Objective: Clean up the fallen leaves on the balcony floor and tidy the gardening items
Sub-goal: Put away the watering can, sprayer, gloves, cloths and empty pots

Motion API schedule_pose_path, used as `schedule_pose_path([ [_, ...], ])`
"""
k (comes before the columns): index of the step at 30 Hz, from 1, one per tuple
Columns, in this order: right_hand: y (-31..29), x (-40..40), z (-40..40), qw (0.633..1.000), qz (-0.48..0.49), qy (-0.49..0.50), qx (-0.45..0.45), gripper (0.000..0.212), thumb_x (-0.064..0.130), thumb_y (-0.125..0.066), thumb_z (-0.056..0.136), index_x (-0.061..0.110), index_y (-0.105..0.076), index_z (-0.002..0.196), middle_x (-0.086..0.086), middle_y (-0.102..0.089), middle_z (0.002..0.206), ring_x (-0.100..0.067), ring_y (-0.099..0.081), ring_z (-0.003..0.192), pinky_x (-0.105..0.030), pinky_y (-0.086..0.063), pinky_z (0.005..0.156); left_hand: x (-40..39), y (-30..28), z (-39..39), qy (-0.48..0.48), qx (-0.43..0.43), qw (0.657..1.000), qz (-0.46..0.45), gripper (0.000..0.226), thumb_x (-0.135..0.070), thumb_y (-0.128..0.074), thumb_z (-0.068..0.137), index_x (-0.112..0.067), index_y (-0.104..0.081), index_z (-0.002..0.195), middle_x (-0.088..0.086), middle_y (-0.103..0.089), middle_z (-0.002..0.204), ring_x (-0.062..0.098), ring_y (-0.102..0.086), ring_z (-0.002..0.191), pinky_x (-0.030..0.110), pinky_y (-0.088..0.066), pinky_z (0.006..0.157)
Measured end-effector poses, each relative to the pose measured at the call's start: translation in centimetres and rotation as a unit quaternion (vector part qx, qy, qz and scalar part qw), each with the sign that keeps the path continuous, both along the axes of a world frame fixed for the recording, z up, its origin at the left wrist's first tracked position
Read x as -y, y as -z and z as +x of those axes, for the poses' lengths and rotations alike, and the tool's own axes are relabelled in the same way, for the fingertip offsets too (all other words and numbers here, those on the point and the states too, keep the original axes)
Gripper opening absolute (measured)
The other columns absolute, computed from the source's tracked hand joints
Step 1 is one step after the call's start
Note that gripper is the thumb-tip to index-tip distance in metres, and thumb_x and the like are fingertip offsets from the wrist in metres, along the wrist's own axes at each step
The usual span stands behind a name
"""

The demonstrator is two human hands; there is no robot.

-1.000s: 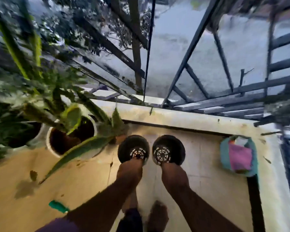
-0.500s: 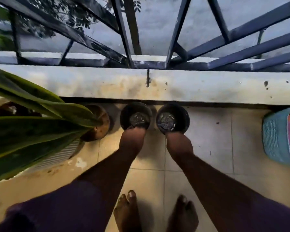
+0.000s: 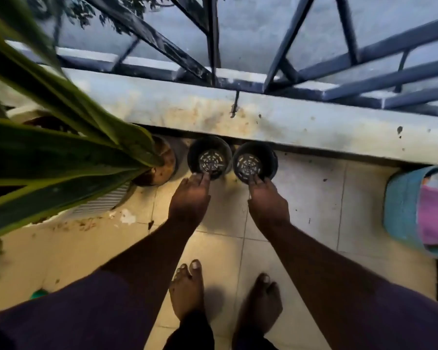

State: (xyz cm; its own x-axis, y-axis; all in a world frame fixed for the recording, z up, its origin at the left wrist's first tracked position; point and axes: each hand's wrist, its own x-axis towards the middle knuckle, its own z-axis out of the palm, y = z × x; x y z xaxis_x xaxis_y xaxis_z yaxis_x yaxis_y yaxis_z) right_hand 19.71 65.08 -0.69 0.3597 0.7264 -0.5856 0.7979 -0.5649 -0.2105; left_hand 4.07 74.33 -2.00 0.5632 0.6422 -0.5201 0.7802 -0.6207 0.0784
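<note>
Two empty black plastic pots stood side by side on the tiled balcony floor (image 3: 301, 198), against the foot of the low parapet wall (image 3: 288, 127) at the floor's far edge. Left black pot (image 3: 209, 157) and right black pot (image 3: 255, 162): upright, mouths up, perforated bases visible inside, rims almost touching each other.

Left hand (image 3: 190, 200): extended toward the left black pot, fingers (image 3: 202, 178) straight and relaxed, tips at the pot's near rim; no grip seen. Right hand (image 3: 268, 203): extended toward the right black pot, fingers (image 3: 254, 181) likewise straight, tips at its near rim; no grip seen.

Brown pot (image 3: 163, 165): just beside the left black pot, toward the left edge of the floor, partly hidden by long green leaves (image 3: 61, 157).

Teal basket (image 3: 400, 210): at the right edge of the floor, well apart from the pots, holding pink cloth (image 3: 435, 215).

Small green object (image 3: 39, 294): near left corner, kind not discernible.

Dark metal railing (image 3: 283, 46): above the parapet wall.

Two bare feet (image 3: 187, 289): on the tiles at the near edge.
</note>
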Motion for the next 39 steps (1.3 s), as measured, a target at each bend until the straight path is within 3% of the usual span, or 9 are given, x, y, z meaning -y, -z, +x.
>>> schedule_pose_path([
  [2, -4.5, 1.5, -1.5, 1.0, -0.004, -0.015, -0.019, 0.039, 0.014, -0.045, 0.094, 0.016, -0.044, 0.132, -0.004, -0.045, 0.137, -0.023, -0.04, 0.127, -0.042, -0.051, 0.089, 1.4, -4.6, -2.5, -0.059, -0.012, 0.998, -0.022, 0.07, -0.025, -0.088, 0.061, -0.007, -0.062, 0.124, 0.019, -0.062, 0.124, 0.031, -0.066, 0.098, 0.035, -0.055, 0.081],
  [4, -10.7, 2.2, -3.3, 0.997, -0.015, -0.061, -0.037, 0.042, 0.024, -0.046, 0.095, 0.02, -0.041, 0.137, 0.0, -0.044, 0.14, -0.019, -0.039, 0.129, -0.036, -0.047, 0.095, 2.4, -11.0, -5.1, -0.146, 0.0, 0.987, -0.061, 0.064, -0.029, -0.068, 0.084, -0.013, -0.044, 0.141, 0.014, -0.039, 0.149, 0.03, -0.056, 0.118, 0.035, -0.047, 0.095],
  [6, -16.7, 2.7, -6.0, 0.993, -0.013, -0.104, -0.06, 0.047, 0.032, -0.045, 0.097, 0.023, -0.037, 0.143, 0.003, -0.043, 0.144, -0.016, -0.037, 0.133, -0.03, -0.039, 0.103, 3.7, -17.5, -8.5, -0.221, 0.003, 0.971, -0.089, 0.055, -0.03, -0.049, 0.096, -0.017, -0.033, 0.146, 0.007, -0.028, 0.155, 0.026, -0.041, 0.133, 0.035, -0.038, 0.105],
  [11, -29.3, 4.8, -15.4, 0.974, -0.024, -0.196, -0.111, 0.045, 0.035, -0.048, 0.095, 0.026, -0.044, 0.139, 0.005, -0.049, 0.139, -0.012, -0.044, 0.129, -0.023, -0.035, 0.105, 8.2, -32.1, -18.8, -0.353, 0.032, 0.928, -0.111, 0.049, -0.033, -0.05, 0.093, -0.023, -0.043, 0.141, 0.0, -0.042, 0.146, 0.02, -0.04, 0.133, 0.032, -0.037, 0.104],
  [19, -42.4, 7.3, -35.3, 0.945, -0.036, -0.307, -0.108, 0.046, 0.037, -0.053, 0.093, 0.025, -0.047, 0.137, 0.002, -0.047, 0.142, -0.016, -0.042, 0.131, -0.03, -0.034, 0.108, 19.5, -45.7, -39.0, -0.549, 0.047, 0.827, -0.107, 0.045, -0.035, -0.051, 0.093, -0.025, -0.047, 0.136, 0.0, -0.05, 0.139, 0.023, -0.046, 0.127, 0.034, -0.04, 0.103],
  [29, -41.6, 7.9, -56.0, 0.946, -0.086, -0.267, -0.16, 0.039, 0.025, -0.065, 0.087, 0.014, -0.058, 0.124, -0.005, -0.059, 0.129, -0.021, -0.057, 0.116, -0.033, -0.047, 0.1, 24.9, -44.9, -53.3, -0.664, 0.066, 0.722, -0.184, 0.042, -0.032, -0.053, 0.093, -0.027, -0.047, 0.134, -0.001, -0.048, 0.14, 0.021, -0.044, 0.128, 0.036, -0.037, 0.105],
  [31, -39.3, 7.1, -58.4, 0.951, -0.096, -0.256, -0.144, 0.037, 0.028, -0.064, 0.088, 0.014, -0.059, 0.123, -0.003, -0.062, 0.124, -0.02, -0.06, 0.11, -0.027, -0.048, 0.091, 24.0, -43.3, -55.0, -0.676, 0.075, 0.705, -0.202, 0.043, -0.036, -0.051, 0.094, -0.025, -0.047, 0.136, 0.0, -0.046, 0.141, 0.021, -0.044, 0.129, 0.036, -0.037, 0.107],
  [34, -34.3, 5.4, -61.0, 0.953, -0.104, -0.257, -0.125, 0.04, 0.028, -0.067, 0.086, 0.015, -0.06, 0.123, -0.004, -0.06, 0.128, -0.02, -0.057, 0.115, -0.032, -0.046, 0.098, 21.9, -39.9, -57.4, -0.694, 0.106, 0.68, -0.212, 0.037, -0.04, -0.046, 0.096, -0.021, -0.055, 0.127, 0.002, -0.052, 0.135, 0.021, -0.049, 0.123, 0.034, -0.039, 0.104],
  [39, -20.6, 1.7, -63.9, 0.938, -0.135, -0.306, -0.086, 0.039, 0.015, -0.068, 0.084, 0.011, -0.061, 0.122, -0.009, -0.061, 0.126, -0.024, -0.058, 0.113, -0.031, -0.046, 0.097, 18.3, -27.1, -62.0, -0.679, 0.118, 0.686, -0.233, 0.037, -0.036, -0.05, 0.096, -0.023, -0.054, 0.13, 0.002, -0.053, 0.134, 0.022, -0.05, 0.121, 0.039, -0.042, 0.103],
])
